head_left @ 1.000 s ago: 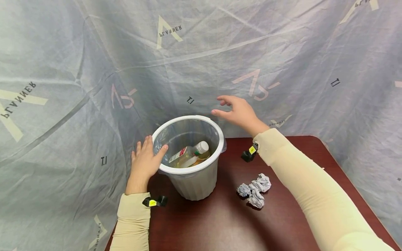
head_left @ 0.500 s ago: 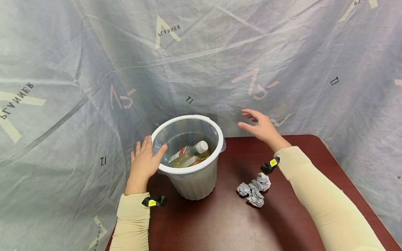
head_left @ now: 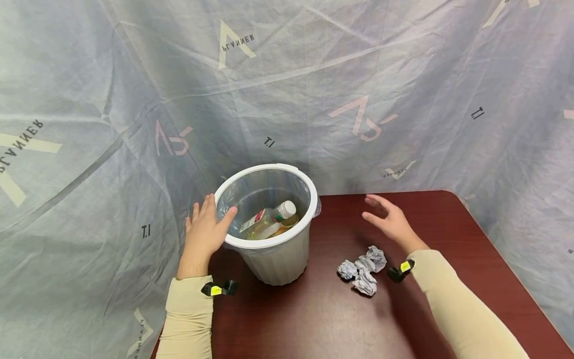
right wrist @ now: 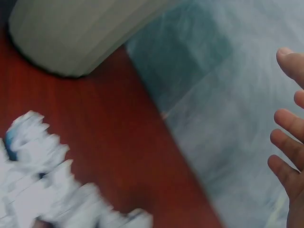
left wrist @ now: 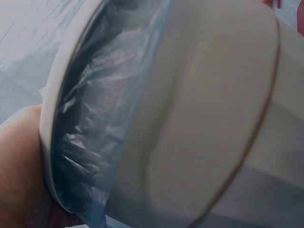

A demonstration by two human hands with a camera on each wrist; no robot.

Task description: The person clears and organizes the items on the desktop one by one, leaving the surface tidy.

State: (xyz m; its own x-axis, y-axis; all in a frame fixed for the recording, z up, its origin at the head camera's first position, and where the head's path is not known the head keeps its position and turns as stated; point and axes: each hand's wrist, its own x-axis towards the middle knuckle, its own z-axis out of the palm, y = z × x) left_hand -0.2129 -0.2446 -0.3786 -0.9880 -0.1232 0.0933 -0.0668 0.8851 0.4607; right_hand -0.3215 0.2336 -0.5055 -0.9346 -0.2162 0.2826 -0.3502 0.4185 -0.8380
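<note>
2 bare hands: left hand (head_left: 202, 232) at the bin, right hand (head_left: 392, 222) in the air above the table.
Left grip: fingers extended along the outside, thumb across the top edge; the hand rests against the rim without clasping it.
Right grip: relaxed and unloaded, fingers slightly bent, thumb apart; the hand hangs near the paper balls, on their far side.
Bin: round, grey, ribbed plastic bin (head_left: 280, 262) with white rim (head_left: 260, 244), upright on the table, left of the paper balls.
Liner: translucent bluish plastic liner (left wrist: 95, 123), folded over the rim.
Bin contents: 1 clear bottle with white cap (head_left: 266, 223), lying tilted; orange item (head_left: 281, 231) beside it, mostly hidden.
Paper: crumpled white-grey paper balls (head_left: 365, 284), clustered on the table, well clear of the bin.
Table: glossy red-brown table (head_left: 327, 329).
Backdrop: wrinkled grey fabric sheet (head_left: 287, 75) with printed lettering.
Wrists: cream sleeves (head_left: 190, 311); 1 black device with yellow label (head_left: 219, 289) on each.
</note>
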